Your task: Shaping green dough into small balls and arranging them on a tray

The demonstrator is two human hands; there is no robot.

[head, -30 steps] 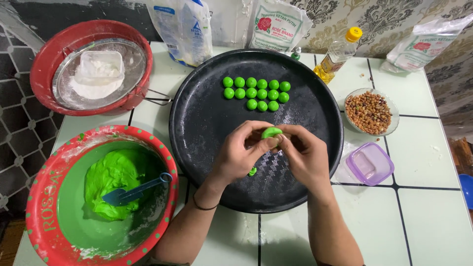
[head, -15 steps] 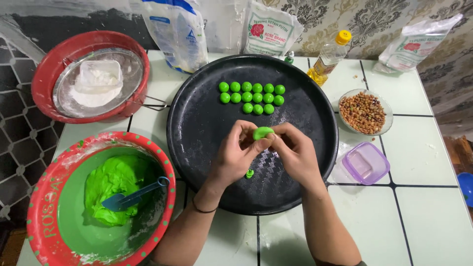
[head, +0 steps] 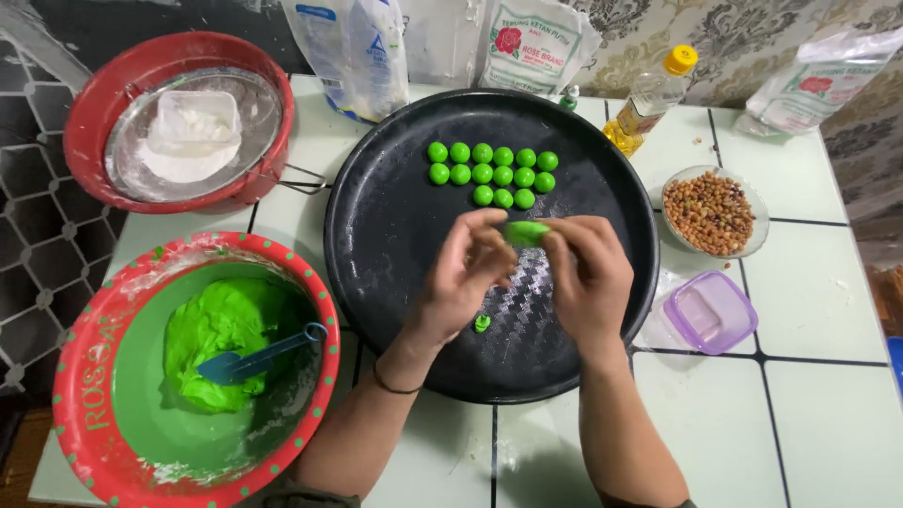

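A flattened piece of green dough (head: 525, 232) lies crosswise between both hands, pinched by the fingertips of the left hand (head: 463, 273) and right hand (head: 585, 275) above the round black tray (head: 395, 226), with rows of green dough balls (head: 491, 174) just beyond.

Both forearms reach forward side by side; the left hand (head: 464, 273) and right hand (head: 585, 275) meet, fingertips curled and pinched together.

Bright, even light; sharp focus
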